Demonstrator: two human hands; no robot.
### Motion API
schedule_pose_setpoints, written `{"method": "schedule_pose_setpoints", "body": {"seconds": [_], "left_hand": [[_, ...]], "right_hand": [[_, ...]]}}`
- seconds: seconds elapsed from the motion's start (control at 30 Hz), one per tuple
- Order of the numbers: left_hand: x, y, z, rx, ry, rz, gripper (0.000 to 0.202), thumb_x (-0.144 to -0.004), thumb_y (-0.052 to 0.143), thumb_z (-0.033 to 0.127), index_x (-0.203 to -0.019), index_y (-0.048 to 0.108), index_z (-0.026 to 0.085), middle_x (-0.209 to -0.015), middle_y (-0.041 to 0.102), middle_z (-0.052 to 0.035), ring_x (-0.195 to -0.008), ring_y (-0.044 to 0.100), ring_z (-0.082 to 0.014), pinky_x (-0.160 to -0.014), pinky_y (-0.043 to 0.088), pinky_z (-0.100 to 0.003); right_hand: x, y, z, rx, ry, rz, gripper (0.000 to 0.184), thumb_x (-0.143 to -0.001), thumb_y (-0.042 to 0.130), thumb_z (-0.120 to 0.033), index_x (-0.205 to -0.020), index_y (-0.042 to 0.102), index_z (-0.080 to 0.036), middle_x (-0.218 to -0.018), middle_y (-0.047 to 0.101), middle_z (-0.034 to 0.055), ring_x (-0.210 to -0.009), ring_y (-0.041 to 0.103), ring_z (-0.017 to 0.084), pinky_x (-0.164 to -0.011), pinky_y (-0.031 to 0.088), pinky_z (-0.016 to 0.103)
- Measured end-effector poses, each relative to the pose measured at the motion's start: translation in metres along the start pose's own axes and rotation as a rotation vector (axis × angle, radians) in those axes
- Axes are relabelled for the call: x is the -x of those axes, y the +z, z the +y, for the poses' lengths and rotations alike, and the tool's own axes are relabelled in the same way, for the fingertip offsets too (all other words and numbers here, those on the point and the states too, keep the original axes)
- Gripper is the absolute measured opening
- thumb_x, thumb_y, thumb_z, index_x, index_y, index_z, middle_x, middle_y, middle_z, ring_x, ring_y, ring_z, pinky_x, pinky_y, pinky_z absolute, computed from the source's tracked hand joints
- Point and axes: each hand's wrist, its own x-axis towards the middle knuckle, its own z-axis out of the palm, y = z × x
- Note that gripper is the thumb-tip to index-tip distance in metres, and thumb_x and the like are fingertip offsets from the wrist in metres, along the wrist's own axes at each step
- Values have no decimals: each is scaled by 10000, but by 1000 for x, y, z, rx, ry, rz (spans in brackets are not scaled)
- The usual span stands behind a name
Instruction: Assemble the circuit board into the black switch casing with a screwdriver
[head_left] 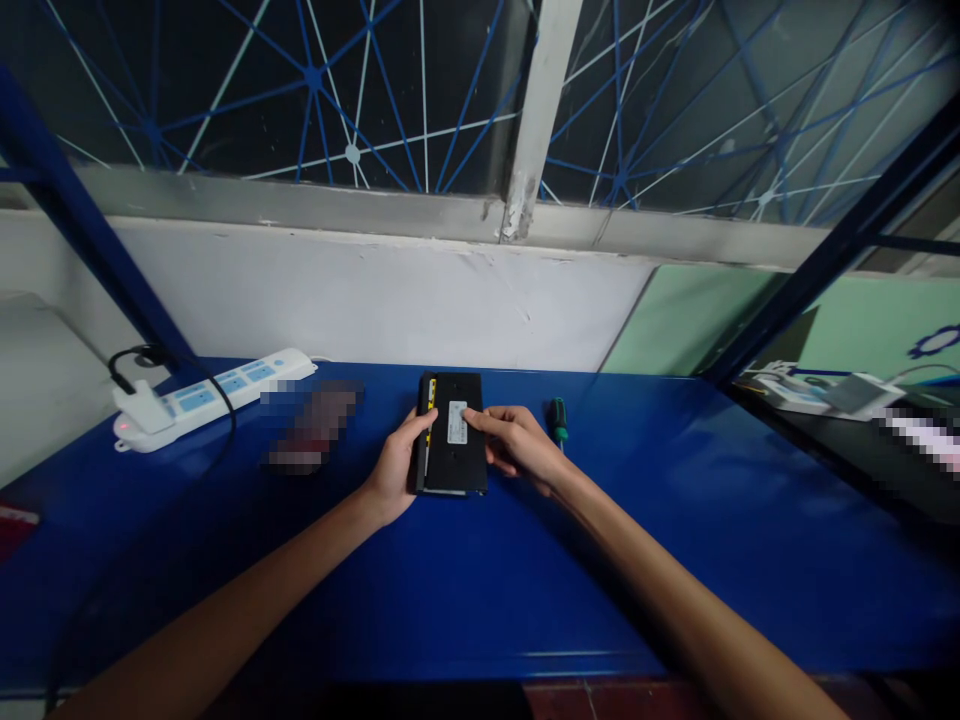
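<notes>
Over the blue table, a flat black rectangular device [466, 463] with a white label and a yellow-and-black strip along its left side is held between both hands. My left hand [397, 462] grips its left edge, the thumb lying on the strip. At the right edge, my right hand [521, 442] pinches the device with the thumb on the label; the fingers curl under and are partly hidden. A screwdriver [559, 418] with a green and black handle lies just right of my right hand, its shaft partly behind my wrist.
A white power strip [281, 362] with a plugged-in adapter [142, 407] and black cable lies at the back left. Beside it is a blurred-out dark reddish object [315, 425]. Blue metal posts [810, 255] flank the blue table [480, 590]. White electronics [855, 393] sit at far right.
</notes>
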Motion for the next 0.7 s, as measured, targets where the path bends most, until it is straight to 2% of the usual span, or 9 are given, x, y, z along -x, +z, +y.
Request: {"method": "schedule_pose_setpoints", "body": {"seconds": [0.3, 0.7], "left_hand": [[0, 0, 5, 61, 1, -12, 321, -918, 501, 212, -1214, 592, 126, -911, 734, -88, -809, 712, -240, -785, 543, -350], [0, 0, 7, 88, -15, -18, 315, -922, 494, 204, -1202, 603, 109, -921, 735, -105, -834, 712, -257, -808, 540, -372]], "right_hand": [[-1, -3, -3, 0, -10, -7, 410, -803, 646, -511, -593, 516, -184, -412, 511, -39, -269, 294, 42, -310, 137, 231], [0, -1, -4, -3, 8, -11, 393, -827, 626, -484, -596, 515, -186, -411, 507, -43, -270, 292, 42, -321, 132, 238]]}}
